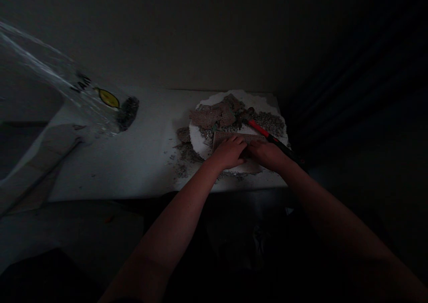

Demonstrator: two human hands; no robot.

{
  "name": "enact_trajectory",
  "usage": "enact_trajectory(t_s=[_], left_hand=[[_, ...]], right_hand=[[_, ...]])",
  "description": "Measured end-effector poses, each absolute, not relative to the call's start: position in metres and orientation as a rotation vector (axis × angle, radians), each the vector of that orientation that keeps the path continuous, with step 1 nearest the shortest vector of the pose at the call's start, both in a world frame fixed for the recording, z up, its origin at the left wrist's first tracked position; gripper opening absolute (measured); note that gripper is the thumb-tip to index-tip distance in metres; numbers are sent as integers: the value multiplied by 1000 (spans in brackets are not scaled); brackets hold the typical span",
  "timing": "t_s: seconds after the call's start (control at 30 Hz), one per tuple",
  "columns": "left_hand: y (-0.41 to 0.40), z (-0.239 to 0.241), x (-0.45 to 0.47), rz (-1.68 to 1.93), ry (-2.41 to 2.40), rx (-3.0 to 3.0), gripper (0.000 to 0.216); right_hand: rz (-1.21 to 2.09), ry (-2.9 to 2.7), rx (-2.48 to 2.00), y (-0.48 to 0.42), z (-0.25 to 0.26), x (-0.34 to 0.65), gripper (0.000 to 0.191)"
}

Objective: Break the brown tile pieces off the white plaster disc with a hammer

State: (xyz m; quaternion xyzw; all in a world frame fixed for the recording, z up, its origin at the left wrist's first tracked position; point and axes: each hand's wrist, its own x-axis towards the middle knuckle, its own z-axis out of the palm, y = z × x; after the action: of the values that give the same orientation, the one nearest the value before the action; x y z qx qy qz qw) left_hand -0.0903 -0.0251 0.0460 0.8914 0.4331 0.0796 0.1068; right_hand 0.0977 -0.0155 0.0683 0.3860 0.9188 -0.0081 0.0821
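Note:
The scene is dim. My left hand (230,153) rests with curled fingers on a flat perforated brown board piece (223,136) lying on a round white slab (200,142). My right hand (269,154) sits right beside it, fingers closed on the same piece's near edge. A hammer with a red and black handle (264,133) lies on the slab just behind my right hand, its head (246,113) among grey rubble. More broken perforated pieces (210,115) lie at the slab's far side.
The slab sits on a white table (140,156) strewn with grey crumbs (182,153). A clear plastic bag with a yellow label (109,98) lies at the table's left. A dark curtain (361,93) hangs at right; a wall stands behind.

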Motion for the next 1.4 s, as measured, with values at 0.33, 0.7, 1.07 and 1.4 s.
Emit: enact_trajectory(t_s=[0.33,0.7,1.07,1.4], left_hand=[[-26,46,-93,200,1252,2633,46],[-27,47,-92,219,1274,2628,46],[-28,50,-90,224,1271,2623,40],[-27,47,-93,231,1254,2628,42]], right_hand=[[-2,2615,1394,-27,65,91,29],[-164,2617,1520,-21,61,91,26],[-550,2714,1406,4,64,97,15],[-520,2700,1419,9,51,100,16]])
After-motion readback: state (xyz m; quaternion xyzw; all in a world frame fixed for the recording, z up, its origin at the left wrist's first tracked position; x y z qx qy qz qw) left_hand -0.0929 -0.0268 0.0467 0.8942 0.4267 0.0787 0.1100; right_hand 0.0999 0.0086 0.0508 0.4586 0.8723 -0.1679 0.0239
